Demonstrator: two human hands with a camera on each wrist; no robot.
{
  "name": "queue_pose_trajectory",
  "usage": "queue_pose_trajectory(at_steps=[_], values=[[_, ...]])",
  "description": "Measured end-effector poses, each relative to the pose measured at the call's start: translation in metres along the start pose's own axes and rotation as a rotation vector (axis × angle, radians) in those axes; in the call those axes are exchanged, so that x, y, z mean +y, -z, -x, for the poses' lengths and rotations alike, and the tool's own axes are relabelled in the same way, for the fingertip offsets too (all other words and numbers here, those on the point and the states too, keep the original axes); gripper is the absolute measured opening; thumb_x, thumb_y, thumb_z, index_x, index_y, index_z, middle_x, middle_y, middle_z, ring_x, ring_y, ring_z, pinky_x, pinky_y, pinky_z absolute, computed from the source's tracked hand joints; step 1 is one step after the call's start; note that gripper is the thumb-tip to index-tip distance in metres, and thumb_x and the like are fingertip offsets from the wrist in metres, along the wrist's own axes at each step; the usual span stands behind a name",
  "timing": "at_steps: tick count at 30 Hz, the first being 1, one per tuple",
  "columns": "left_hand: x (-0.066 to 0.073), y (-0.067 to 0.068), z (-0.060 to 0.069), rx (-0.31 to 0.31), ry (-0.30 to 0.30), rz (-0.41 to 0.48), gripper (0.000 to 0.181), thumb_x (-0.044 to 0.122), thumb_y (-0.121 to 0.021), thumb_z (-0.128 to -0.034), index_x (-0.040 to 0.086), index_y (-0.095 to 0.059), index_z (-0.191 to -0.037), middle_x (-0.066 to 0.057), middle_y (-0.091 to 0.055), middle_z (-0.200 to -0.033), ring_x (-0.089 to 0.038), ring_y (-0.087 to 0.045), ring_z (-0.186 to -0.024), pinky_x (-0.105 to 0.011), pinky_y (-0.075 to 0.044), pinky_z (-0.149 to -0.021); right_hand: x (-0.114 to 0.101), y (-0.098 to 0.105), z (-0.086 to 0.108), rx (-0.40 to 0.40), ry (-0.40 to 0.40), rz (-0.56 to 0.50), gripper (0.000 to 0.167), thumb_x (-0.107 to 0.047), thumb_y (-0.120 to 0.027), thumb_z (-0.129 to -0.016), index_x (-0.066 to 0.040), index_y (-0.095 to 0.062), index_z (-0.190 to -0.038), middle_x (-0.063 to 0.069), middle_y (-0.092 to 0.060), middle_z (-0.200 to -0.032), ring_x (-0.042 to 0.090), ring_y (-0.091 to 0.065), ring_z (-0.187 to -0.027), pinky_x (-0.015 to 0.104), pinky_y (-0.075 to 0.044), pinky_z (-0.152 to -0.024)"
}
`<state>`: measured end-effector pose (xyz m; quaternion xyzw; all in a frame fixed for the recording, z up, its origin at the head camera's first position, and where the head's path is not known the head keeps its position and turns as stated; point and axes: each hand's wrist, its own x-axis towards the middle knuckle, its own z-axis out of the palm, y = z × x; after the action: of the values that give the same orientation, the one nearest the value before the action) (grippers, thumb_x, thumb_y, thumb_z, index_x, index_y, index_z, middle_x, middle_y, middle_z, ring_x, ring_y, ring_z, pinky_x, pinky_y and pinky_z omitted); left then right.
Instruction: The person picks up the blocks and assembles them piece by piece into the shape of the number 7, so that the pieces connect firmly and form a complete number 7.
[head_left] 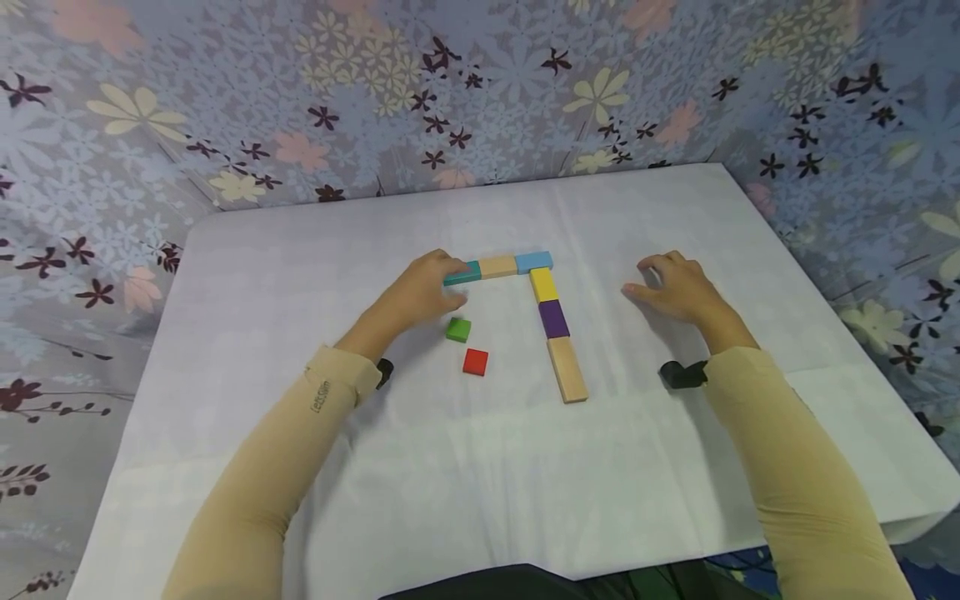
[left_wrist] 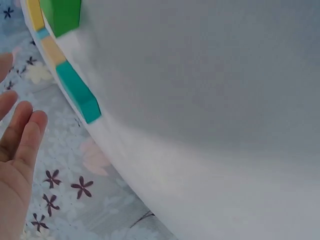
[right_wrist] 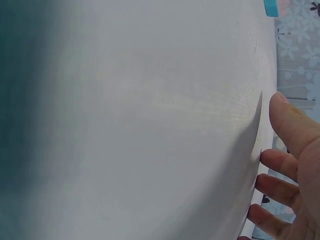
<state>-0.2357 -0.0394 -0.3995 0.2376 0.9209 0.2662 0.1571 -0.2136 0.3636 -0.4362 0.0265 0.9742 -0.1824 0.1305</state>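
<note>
My left hand (head_left: 420, 292) hovers at the left end of a row of flat blocks, its fingers loosely bent near the teal block (head_left: 467, 273). In the left wrist view, the teal block (left_wrist: 77, 90) shows apart from the fingers. Rightward from it lie a plain wooden block (head_left: 498, 267) and a light blue block (head_left: 534, 262). From there a yellow block (head_left: 543, 285), a purple block (head_left: 554, 318) and another wooden block (head_left: 567, 369) run towards me. Over to the right, my right hand (head_left: 675, 287) holds nothing, thumb and fingers spread apart.
Inside the corner of the block rows sit a green block (head_left: 458, 329) and a red block (head_left: 476, 362). A white cloth (head_left: 450, 475) covers the table. Flowered fabric (head_left: 480, 100) hangs behind the far edge and along the sides.
</note>
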Motion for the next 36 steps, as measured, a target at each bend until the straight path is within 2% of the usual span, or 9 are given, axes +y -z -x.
queue_pose_trajectory(at_steps=[7, 14, 23, 32, 36], values=[[0.004, -0.008, 0.011, -0.025, -0.03, -0.003, 0.046, 0.019, -0.07, -0.0926, 0.008, -0.059, -0.135, -0.01, -0.059, -0.13, -0.025, -0.054, -0.123, -0.041, -0.046, -0.107, 0.001, -0.001, 0.0, 0.003, 0.005, -0.002, 0.073, -0.059, -0.056, -0.094, -0.006, -0.044, -0.143, 0.029, -0.03, -0.152, 0.054, -0.024, -0.139, 0.071, -0.024, -0.11], [0.001, -0.016, 0.012, -0.039, -0.022, 0.025, 0.047, 0.018, -0.069, -0.0929, 0.006, -0.057, -0.137, -0.011, -0.059, -0.129, -0.025, -0.055, -0.121, -0.041, -0.047, -0.105, 0.002, -0.002, 0.0, 0.009, 0.005, -0.004, 0.072, -0.058, -0.056, -0.094, -0.006, -0.044, -0.142, 0.029, -0.03, -0.152, 0.054, -0.024, -0.139, 0.071, -0.024, -0.11], [0.001, -0.018, 0.015, -0.035, -0.042, 0.028, 0.045, 0.018, -0.07, -0.092, 0.005, -0.059, -0.134, -0.011, -0.06, -0.126, -0.026, -0.056, -0.12, -0.041, -0.048, -0.104, 0.002, -0.002, 0.001, 0.006, 0.002, -0.006, 0.072, -0.058, -0.057, -0.094, -0.006, -0.044, -0.143, 0.029, -0.03, -0.151, 0.053, -0.023, -0.139, 0.071, -0.024, -0.11], [-0.006, -0.022, 0.02, -0.105, -0.053, -0.013, 0.043, 0.021, -0.073, -0.0895, 0.007, -0.064, -0.129, -0.008, -0.062, -0.128, -0.022, -0.056, -0.119, -0.039, -0.047, -0.106, 0.003, -0.003, 0.001, 0.005, 0.009, -0.009, 0.071, -0.058, -0.057, -0.094, -0.007, -0.044, -0.143, 0.028, -0.03, -0.152, 0.053, -0.023, -0.139, 0.072, -0.024, -0.11], [-0.009, -0.024, 0.025, -0.14, -0.082, -0.031, 0.044, 0.019, -0.076, -0.0876, 0.007, -0.065, -0.129, -0.008, -0.063, -0.124, -0.022, -0.057, -0.115, -0.039, -0.047, -0.106, 0.003, -0.003, 0.0, 0.003, 0.004, -0.012, 0.073, -0.06, -0.056, -0.093, -0.008, -0.043, -0.143, 0.028, -0.029, -0.153, 0.053, -0.022, -0.14, 0.072, -0.024, -0.11]])
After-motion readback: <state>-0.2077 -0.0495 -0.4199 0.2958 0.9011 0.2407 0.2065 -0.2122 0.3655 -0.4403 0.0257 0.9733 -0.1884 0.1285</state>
